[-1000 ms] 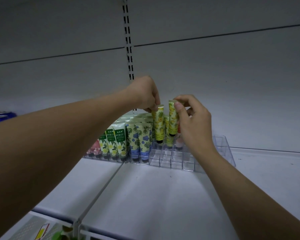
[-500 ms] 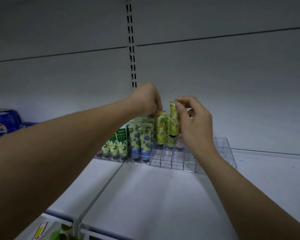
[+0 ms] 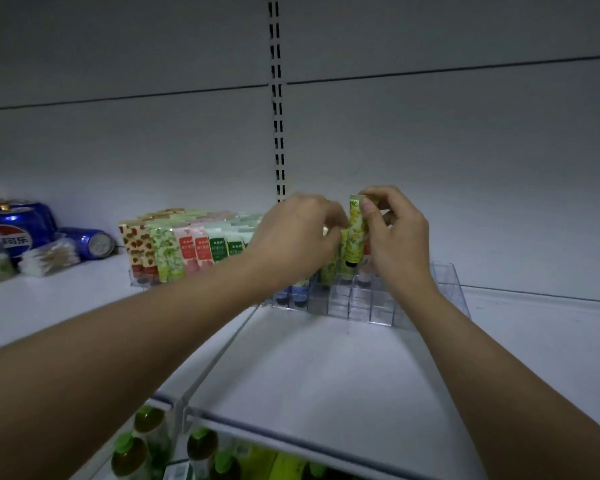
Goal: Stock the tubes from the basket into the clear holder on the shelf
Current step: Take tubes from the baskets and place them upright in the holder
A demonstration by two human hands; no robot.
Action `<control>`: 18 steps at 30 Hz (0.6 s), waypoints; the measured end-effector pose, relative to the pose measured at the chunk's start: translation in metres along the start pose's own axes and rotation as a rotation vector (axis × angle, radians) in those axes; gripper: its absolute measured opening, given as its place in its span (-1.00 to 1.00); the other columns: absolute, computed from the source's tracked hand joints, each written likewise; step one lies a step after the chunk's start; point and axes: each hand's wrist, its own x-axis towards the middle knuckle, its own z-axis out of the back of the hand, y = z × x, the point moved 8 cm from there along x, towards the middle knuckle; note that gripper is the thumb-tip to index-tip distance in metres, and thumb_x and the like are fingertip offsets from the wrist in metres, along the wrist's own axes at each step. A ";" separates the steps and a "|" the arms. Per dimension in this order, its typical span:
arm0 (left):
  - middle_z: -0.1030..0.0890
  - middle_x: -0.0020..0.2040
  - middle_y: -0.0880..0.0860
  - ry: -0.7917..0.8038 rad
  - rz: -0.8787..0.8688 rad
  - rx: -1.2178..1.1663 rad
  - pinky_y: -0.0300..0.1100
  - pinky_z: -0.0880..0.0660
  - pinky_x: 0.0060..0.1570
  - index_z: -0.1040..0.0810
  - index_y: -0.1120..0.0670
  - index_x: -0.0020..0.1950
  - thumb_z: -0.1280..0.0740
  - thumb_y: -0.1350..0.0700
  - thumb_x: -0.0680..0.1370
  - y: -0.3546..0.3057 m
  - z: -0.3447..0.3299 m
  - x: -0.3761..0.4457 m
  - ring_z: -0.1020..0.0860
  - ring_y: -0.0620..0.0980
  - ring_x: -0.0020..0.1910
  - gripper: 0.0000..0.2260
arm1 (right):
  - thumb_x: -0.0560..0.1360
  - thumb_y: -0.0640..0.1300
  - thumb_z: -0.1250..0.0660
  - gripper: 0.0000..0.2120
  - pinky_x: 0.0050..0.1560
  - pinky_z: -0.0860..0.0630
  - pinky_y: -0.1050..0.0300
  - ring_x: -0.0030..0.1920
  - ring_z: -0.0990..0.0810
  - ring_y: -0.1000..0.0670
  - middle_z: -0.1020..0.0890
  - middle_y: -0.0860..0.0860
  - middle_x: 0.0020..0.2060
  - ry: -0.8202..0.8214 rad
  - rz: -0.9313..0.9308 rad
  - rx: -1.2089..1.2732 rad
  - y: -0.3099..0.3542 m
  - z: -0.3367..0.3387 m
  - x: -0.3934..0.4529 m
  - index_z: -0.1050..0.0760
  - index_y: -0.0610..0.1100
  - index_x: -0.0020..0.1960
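White shelf (image 3: 326,368) underfoot of everything, grey back wall behind. Camera swung left since a second ago: cans (image 3: 18,230) and a wider run of standing tubes (image 3: 184,251) now in view far left, hidden before. Clear holder (image 3: 368,306) sitting mid-shelf, left compartments full, near-right and far-right ones bare.

Left hand (image 3: 295,244) dropped lower than a second ago, fingers curled down over the tops of the tubes just left of centre; blurred, so cannot tell whether pinching a tube or only pressing one home. A second ago gripping a yellow tube's top above the row; that tube now level with its neighbours, probably seated. Right hand (image 3: 395,244) holding one yellow-green tube (image 3: 353,230) upright, cap down, thumb on the front and fingers curled behind, hovering just above an open compartment, hardly shifted over the second. Judged: one tube placed, the next ready to drop in.

Counted: two hands, one tube in hand, at least three blue cans, one holder, roughly eight tubes visible along the front row, more behind. Basket out of view.
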 end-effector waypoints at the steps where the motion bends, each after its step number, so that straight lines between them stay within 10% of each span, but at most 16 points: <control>1: -0.64 -0.01 -0.09 0.005 -0.039 -0.015 -0.04 -0.49 0.07 -0.65 -0.04 0.08 -0.27 0.10 0.56 -0.004 -0.003 -0.017 -0.48 -0.07 0.05 -0.81 | 0.57 -0.11 -0.30 -0.89 -0.25 -0.43 0.39 -0.27 -0.51 0.21 -0.58 0.32 -0.20 0.000 0.003 -0.008 0.001 0.000 0.000 -0.55 0.09 0.01; 8: -0.53 0.20 -0.07 0.057 -0.197 -0.084 -0.01 -0.42 0.15 -0.62 -0.03 0.14 -0.30 0.12 0.55 -0.009 -0.025 -0.109 -0.40 -0.04 0.25 -0.80 | 0.58 -0.10 -0.30 -0.91 -0.25 -0.46 0.33 -0.26 -0.50 0.25 -0.57 0.30 -0.22 0.006 0.023 -0.083 0.004 -0.002 -0.001 -0.56 0.02 0.04; 18: -0.35 0.38 -0.16 0.400 0.080 -0.068 -0.01 -0.23 0.33 -0.32 -0.22 0.42 -0.05 -0.25 0.59 0.024 -0.073 -0.123 -0.26 -0.12 0.34 -0.59 | 0.60 -0.11 -0.25 -0.87 -0.08 -0.62 -0.13 -0.11 -0.58 0.09 -0.57 0.26 -0.14 0.062 -0.060 -0.104 -0.001 -0.011 -0.006 -0.55 0.01 0.09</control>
